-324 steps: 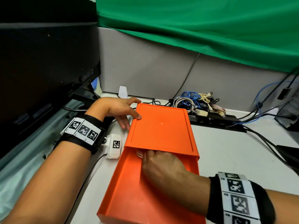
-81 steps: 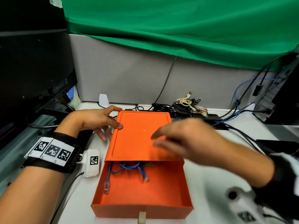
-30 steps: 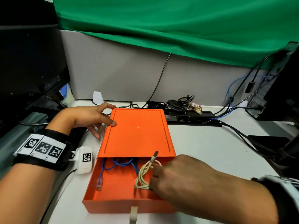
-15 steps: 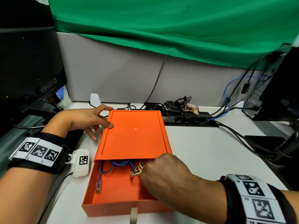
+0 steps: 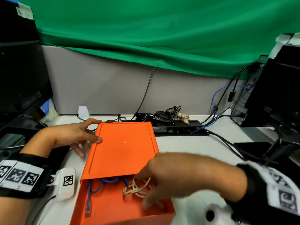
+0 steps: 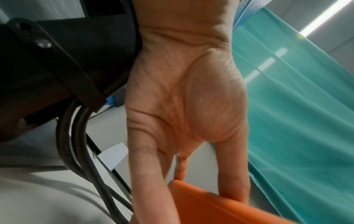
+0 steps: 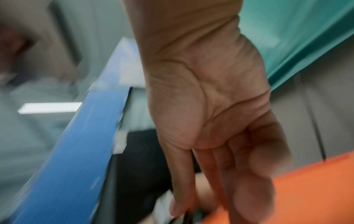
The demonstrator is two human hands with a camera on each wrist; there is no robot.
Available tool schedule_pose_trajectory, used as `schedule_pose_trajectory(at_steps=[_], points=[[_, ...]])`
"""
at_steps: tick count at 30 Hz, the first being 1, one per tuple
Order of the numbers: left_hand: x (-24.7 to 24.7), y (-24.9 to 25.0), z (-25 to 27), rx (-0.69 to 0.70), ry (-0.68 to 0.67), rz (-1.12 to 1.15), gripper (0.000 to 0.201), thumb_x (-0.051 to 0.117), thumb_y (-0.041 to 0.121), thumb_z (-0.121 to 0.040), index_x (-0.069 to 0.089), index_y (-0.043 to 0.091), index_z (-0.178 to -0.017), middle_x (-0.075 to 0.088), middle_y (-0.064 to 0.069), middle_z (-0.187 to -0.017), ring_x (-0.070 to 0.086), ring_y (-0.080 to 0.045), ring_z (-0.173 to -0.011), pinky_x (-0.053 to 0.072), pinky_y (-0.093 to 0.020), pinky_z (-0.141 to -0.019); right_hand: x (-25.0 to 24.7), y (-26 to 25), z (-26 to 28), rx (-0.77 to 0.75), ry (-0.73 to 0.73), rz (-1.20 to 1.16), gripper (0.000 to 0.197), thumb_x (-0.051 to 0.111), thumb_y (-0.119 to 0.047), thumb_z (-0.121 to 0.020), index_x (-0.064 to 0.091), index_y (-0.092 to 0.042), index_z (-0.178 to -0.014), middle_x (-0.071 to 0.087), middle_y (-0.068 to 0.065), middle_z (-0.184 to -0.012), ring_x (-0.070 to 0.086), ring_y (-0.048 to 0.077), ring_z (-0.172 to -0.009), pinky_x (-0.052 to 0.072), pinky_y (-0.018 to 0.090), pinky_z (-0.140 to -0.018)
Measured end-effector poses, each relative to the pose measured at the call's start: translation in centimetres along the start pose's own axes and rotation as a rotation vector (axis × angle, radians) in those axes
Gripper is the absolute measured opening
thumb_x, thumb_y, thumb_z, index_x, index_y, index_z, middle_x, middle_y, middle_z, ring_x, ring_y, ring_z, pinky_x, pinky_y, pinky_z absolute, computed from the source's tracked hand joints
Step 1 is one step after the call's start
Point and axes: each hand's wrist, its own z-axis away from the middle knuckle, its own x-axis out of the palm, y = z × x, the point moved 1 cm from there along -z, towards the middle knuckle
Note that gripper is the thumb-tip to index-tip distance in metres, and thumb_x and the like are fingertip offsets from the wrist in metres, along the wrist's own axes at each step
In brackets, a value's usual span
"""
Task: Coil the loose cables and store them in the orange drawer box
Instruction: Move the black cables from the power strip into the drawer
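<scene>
Inside, two cables [image 5: 113, 187], one drawer [image 5: 113, 210]

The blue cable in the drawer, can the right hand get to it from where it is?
Probably yes. The right hand hovers over the open drawer, beside the beige cable. The blue cable lies uncovered to its left, though its far loops run under the box lid.
</scene>
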Motion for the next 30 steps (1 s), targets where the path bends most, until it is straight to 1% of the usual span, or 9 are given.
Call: schedule_pose_trajectory(at_steps=[4, 7, 10, 14, 18, 21, 23, 26, 30], points=[[-0.1, -0.1, -0.1, -0.001, -0.001, 0.011, 0.068, 0.076, 0.018, -0.086, 0.04, 0.038, -0.139, 0.076, -0.009, -0.108, 0.071, -0.03, -0.076, 0.061, -0.053, -0.076, -6.7, 7.3, -2.2, 0.14, 0.315, -0.199, 0.025, 0.068, -0.041, -0.093, 0.072, -0.017, -0.093, 0.075, 0.002, -0.075, 0.065, 0.013, -0.054, 0.05, 0.025, -0.056], [-0.1, -0.1, 0.0, -0.004, -0.002, 0.012, 0.069, 0.077, 0.018, -0.085, 0.039, 0.038, -0.139, 0.075, -0.009, -0.109, 0.071, -0.032, -0.079, 0.061, -0.053, -0.076, -8.8, 15.3, -8.3, 0.388, 0.59, -0.092, 0.018, 0.067, -0.032, -0.094, 0.073, -0.016, -0.095, 0.075, 0.005, -0.092, 0.068, 0.019, -0.076, 0.056, 0.03, -0.073], [-0.2, -0.1, -0.1, -0.005, -0.006, 0.009, 0.068, 0.077, 0.018, -0.085, 0.039, 0.039, -0.138, 0.075, -0.009, -0.11, 0.072, -0.033, -0.081, 0.061, -0.055, -0.077, -8.0, 20.8, -14.3, 0.518, 0.542, 0.01, 0.024, 0.067, -0.032, -0.092, 0.071, -0.016, -0.109, 0.071, 0.011, -0.112, 0.066, 0.033, -0.099, 0.055, 0.037, -0.085], [-0.3, -0.2, -0.3, -0.007, -0.013, 0.009, 0.069, 0.077, 0.018, -0.085, 0.039, 0.037, -0.139, 0.075, -0.011, -0.109, 0.072, -0.035, -0.083, 0.062, -0.051, -0.073, -6.0, 22.7, -18.4, 0.529, 0.436, 0.067, 0.021, 0.062, -0.025, -0.09, 0.069, -0.013, -0.106, 0.07, 0.01, -0.107, 0.066, 0.032, -0.095, 0.045, 0.031, -0.072], [-0.4, -0.2, -0.4, -0.014, -0.011, 0.009, 0.07, 0.077, 0.018, -0.085, 0.038, 0.038, -0.14, 0.075, -0.007, -0.11, 0.072, -0.036, -0.085, 0.062, -0.049, -0.071, -5.6, 23.6, -19.9, 0.526, 0.429, 0.032, 0.02, 0.057, -0.016, -0.089, 0.07, -0.012, -0.104, 0.069, 0.011, -0.097, 0.069, 0.032, -0.091, 0.048, 0.031, -0.069], [-0.4, -0.1, -0.5, -0.013, -0.01, 0.002, 0.068, 0.077, 0.017, -0.086, 0.039, 0.038, -0.138, 0.075, -0.007, -0.109, 0.073, -0.038, -0.087, 0.062, -0.05, -0.073, -6.2, 24.3, -19.2, 0.505, 0.552, -0.25, 0.012, 0.058, -0.012, -0.092, 0.068, -0.005, -0.091, 0.068, 0.012, -0.071, 0.065, 0.021, -0.054, 0.046, 0.023, -0.049], [-0.4, -0.1, -0.5, -0.013, -0.011, -0.006, 0.067, 0.076, 0.017, -0.086, 0.039, 0.038, -0.138, 0.075, -0.008, -0.108, 0.073, -0.038, -0.087, 0.062, -0.05, -0.073, -6.7, 24.8, -18.1, 0.434, 0.675, -0.588, 0.011, 0.057, -0.009, -0.096, 0.065, -0.002, -0.094, 0.069, 0.017, -0.072, 0.055, 0.015, -0.039, 0.043, 0.02, -0.038], [-0.4, -0.1, -0.4, -0.013, -0.014, -0.007, 0.068, 0.076, 0.018, -0.086, 0.038, 0.039, -0.139, 0.076, -0.008, -0.108, 0.073, -0.038, -0.087, 0.062, -0.05, -0.073, -7.4, 24.9, -16.0, 0.289, 0.815, -1.027, 0.008, 0.057, -0.004, -0.098, 0.061, 0.001, -0.102, 0.069, 0.017, -0.09, 0.051, 0.007, -0.037, 0.042, 0.019, -0.035], [-0.3, -0.1, -0.4, -0.011, -0.024, -0.008, 0.067, 0.076, 0.019, -0.086, 0.039, 0.038, -0.139, 0.075, -0.009, -0.11, 0.073, -0.038, -0.088, 0.062, -0.05, -0.073, -8.7, 25.3, -13.8, 0.109, 0.878, -1.3, 0.01, 0.057, -0.006, -0.099, 0.064, -0.005, -0.092, 0.07, 0.009, -0.088, 0.044, 0.006, -0.042, 0.036, 0.018, -0.037]])
